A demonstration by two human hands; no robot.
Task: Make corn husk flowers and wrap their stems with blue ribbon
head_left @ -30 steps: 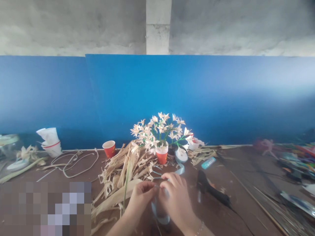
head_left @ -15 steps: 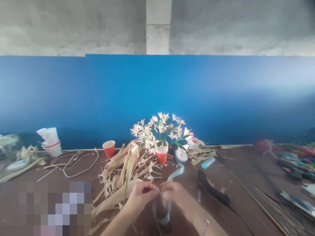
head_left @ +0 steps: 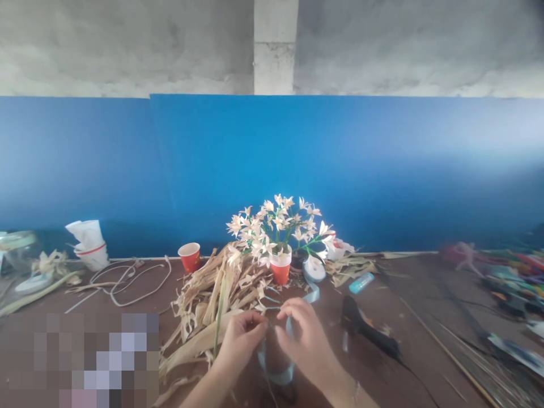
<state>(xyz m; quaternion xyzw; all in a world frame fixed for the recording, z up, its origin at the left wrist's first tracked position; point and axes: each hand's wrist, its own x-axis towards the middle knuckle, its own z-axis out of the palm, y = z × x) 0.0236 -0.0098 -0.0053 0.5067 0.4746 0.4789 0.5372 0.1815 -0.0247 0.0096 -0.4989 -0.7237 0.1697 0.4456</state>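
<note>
My left hand [head_left: 240,340] and my right hand [head_left: 304,340] meet low at the centre, both pinched on a pale blue ribbon [head_left: 276,371] that loops down between them. The ribbon runs back up across the brown table [head_left: 416,345] to a ribbon spool [head_left: 314,268]. Just behind my hands lies a heap of dried husk strips [head_left: 221,292]. An orange paper cup [head_left: 280,271] holding a bunch of small cream handmade flowers [head_left: 276,224] stands beyond the heap.
A black glue gun [head_left: 365,328] lies right of my hands, a small blue tube [head_left: 361,282] behind it. A second orange cup [head_left: 189,256], white cord [head_left: 127,280] and stacked white cups [head_left: 89,243] sit at left. Thin sticks and coloured clutter [head_left: 510,277] fill the right. A blue panel backs the table.
My right hand has lifted and opened its fingers a little over the ribbon, after drawing close to the left hand half a second ago. The ribbon loop has shifted slightly.
</note>
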